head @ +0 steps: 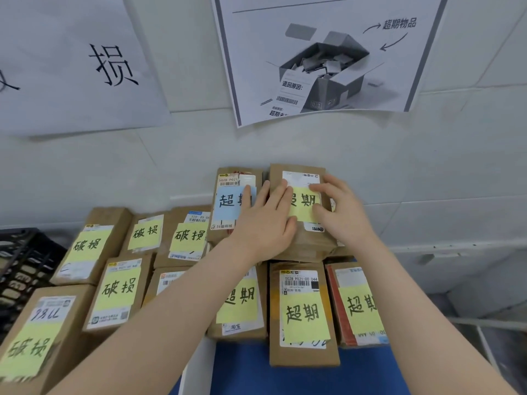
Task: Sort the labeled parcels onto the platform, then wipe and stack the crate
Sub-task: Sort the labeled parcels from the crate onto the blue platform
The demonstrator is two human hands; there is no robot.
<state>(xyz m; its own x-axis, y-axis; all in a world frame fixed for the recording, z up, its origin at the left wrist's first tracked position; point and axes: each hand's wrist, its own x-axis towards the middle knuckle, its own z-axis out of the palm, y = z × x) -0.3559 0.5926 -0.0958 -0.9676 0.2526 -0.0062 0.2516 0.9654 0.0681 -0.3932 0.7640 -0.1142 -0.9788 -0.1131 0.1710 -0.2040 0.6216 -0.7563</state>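
Platform of flat blue material (370, 374) fills the near right, carrying brown cardboard parcels with yellow labels (303, 315). A black slatted plastic crate (25, 269) sits at the left. A brown yellow-labelled top parcel (310, 243) lies stacked far right; the left hand (262, 220) and right hand (342, 209) press it, fingers flat, unclenched.

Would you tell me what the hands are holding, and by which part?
Left hand and right hand lie flat on top of the topmost yellow-labelled parcel; neither grips it.
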